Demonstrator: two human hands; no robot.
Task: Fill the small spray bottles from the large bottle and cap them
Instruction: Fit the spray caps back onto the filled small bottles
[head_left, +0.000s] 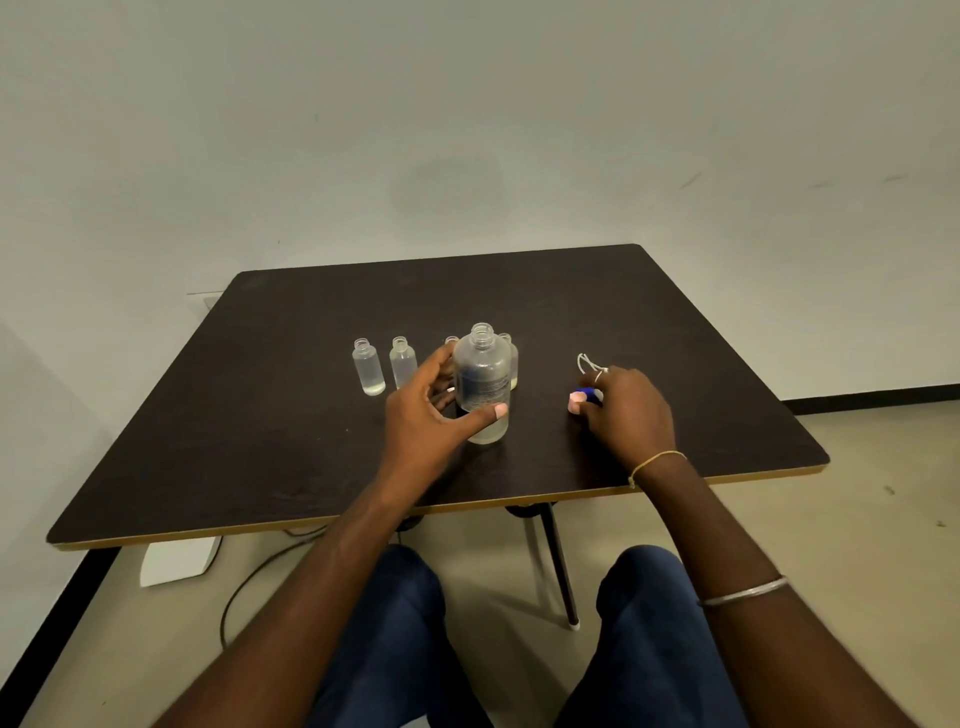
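Four small bottles (369, 366), one large bottle (483, 374), one blue cap (587, 393)

bare tabletop (519, 296) runs wide behind the bottles and along the left front. the large bottle (482, 384), ringed by the left hand (431, 415), screens two of the four small bottles (368, 366) standing in a tight row. an open strip separates it from the right hand (631, 410) gripping a blue cap (587, 393), white tubes (586, 362) just beyond.
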